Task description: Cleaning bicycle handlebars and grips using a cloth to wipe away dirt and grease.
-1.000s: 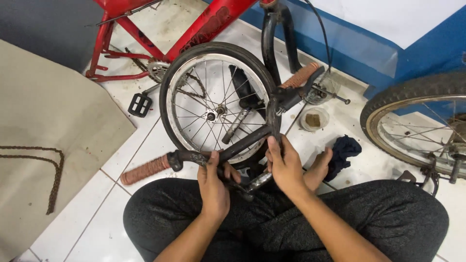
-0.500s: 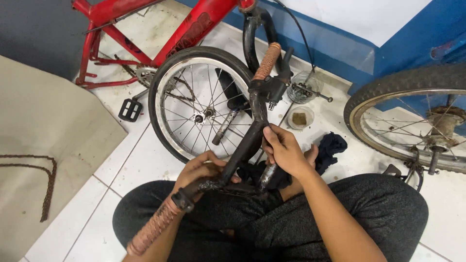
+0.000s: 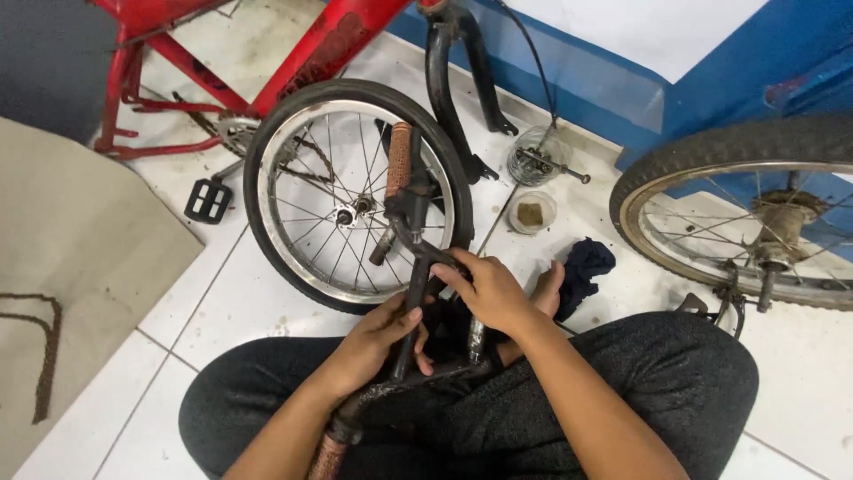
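A black bicycle handlebar [image 3: 414,293] with brown grips stands almost upright over my lap, one grip [image 3: 399,160] pointing away and the other near my left forearm. My left hand [image 3: 378,342] is wrapped around the lower part of the bar. My right hand [image 3: 489,289] grips the bar's middle near the stem. Behind the bar a small spoked wheel [image 3: 267,222] lies on the white tiled floor.
A red bicycle frame [image 3: 302,53] with a black fork stands at the top. A larger wheel [image 3: 684,169] is on the right. A loose pedal [image 3: 208,200], a small round tin [image 3: 533,213], a glass jar [image 3: 531,160], a dark rag [image 3: 582,267] and a chain [image 3: 44,373] on cardboard lie about.
The handlebar has swung from lying across my knees to standing nearly upright. Both hands turned with it and kept their hold.
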